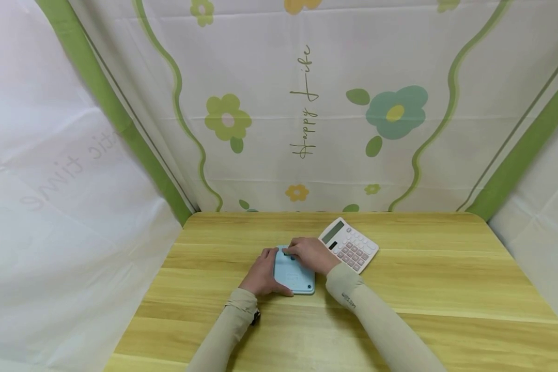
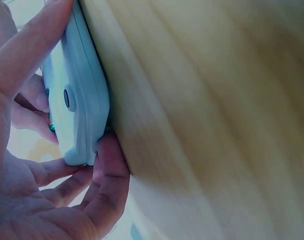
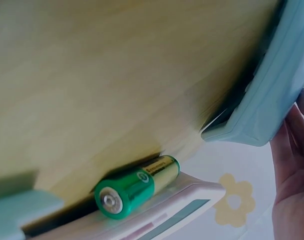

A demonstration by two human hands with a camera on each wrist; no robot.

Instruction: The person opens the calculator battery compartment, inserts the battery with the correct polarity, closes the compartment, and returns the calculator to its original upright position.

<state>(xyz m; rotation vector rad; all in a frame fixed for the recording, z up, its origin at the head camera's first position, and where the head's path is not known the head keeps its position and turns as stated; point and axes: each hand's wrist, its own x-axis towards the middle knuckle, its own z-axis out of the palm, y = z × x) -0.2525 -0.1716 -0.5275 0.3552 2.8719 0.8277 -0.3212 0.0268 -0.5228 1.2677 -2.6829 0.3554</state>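
A light blue calculator lies face down on the wooden table. My left hand grips it at the left, thumb along the near edge and fingers curled round the far end, as the left wrist view shows. Over the calculator's far end, my right hand pinches a small green battery at the back of the case; most of that battery is hidden by fingers. Another battery, green and gold, lies beside the pale pink calculator in the right wrist view. From the head view my right hand hides it.
The pink calculator stands face up just right of my right hand. A light blue piece, cut off by the frame, lies near the loose battery. A flowered white curtain hangs behind the table, with more white fabric at both sides.
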